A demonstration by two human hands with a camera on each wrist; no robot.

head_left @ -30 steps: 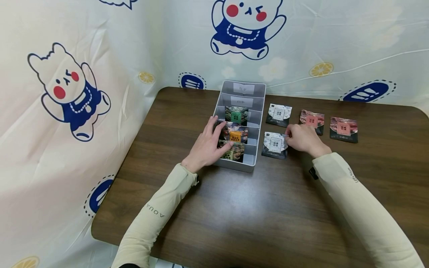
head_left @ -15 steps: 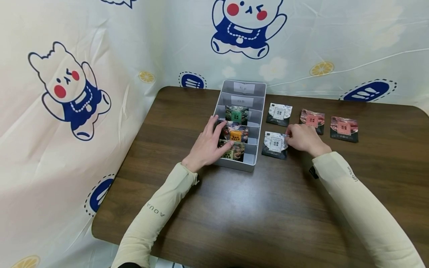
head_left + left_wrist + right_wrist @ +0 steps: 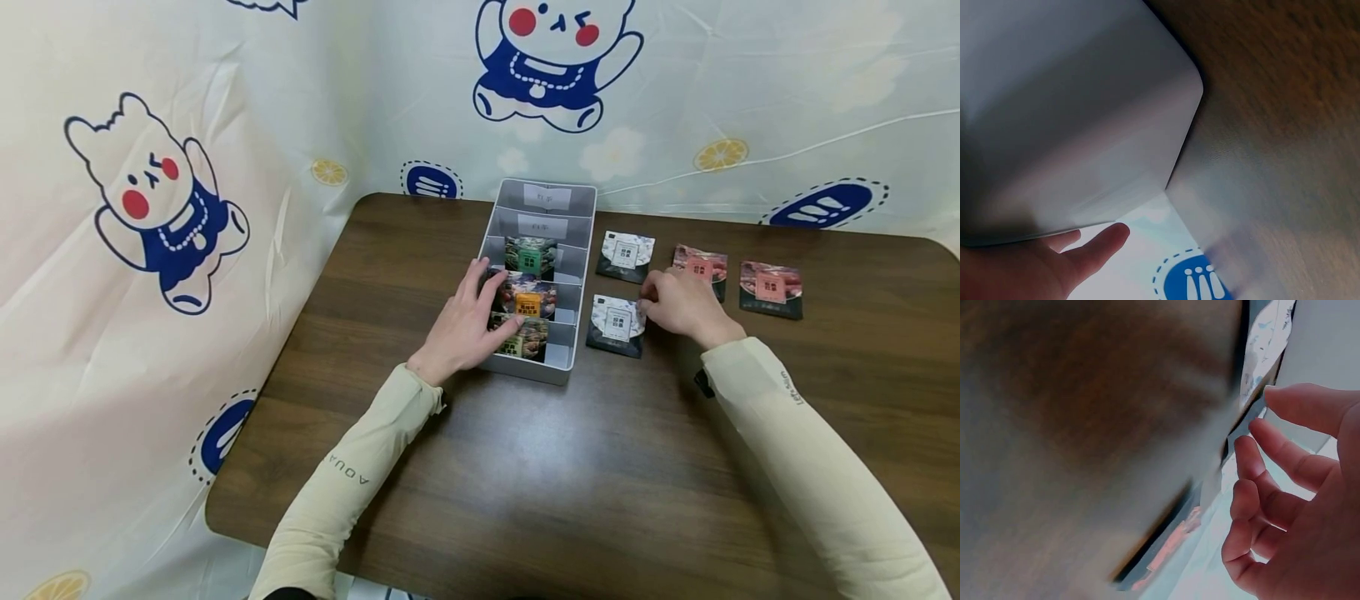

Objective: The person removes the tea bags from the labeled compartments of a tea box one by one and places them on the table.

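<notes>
A grey divided tray (image 3: 532, 372) stands on the table, a green sachet (image 3: 531, 257), an orange-labelled sachet (image 3: 528, 292) and an olive sachet (image 3: 525, 340) in separate compartments. My left hand (image 3: 467, 321) rests over the tray's left rim with fingers spread, thumb above the olive sachet. Its fingertips (image 3: 1119, 231) show past the tray wall in the left wrist view. At the right edge of the nearer white tea sachet (image 3: 617, 325) is my right hand (image 3: 684, 307). In the right wrist view its thumb and forefinger are slightly apart, nothing visible between them.
Another white sachet (image 3: 625, 256) lies farther back. Right of it are two red sachets, one partly covered by the right hand (image 3: 1291, 481) in the head view, the other (image 3: 770, 289) in full view. Two back compartments hold paper labels (image 3: 542, 227). A printed curtain (image 3: 420, 92) hangs behind the table.
The right hand has shifted very slightly up and away from the near white sachet's edge. The left hand, tray and sachets stay where they were.
</notes>
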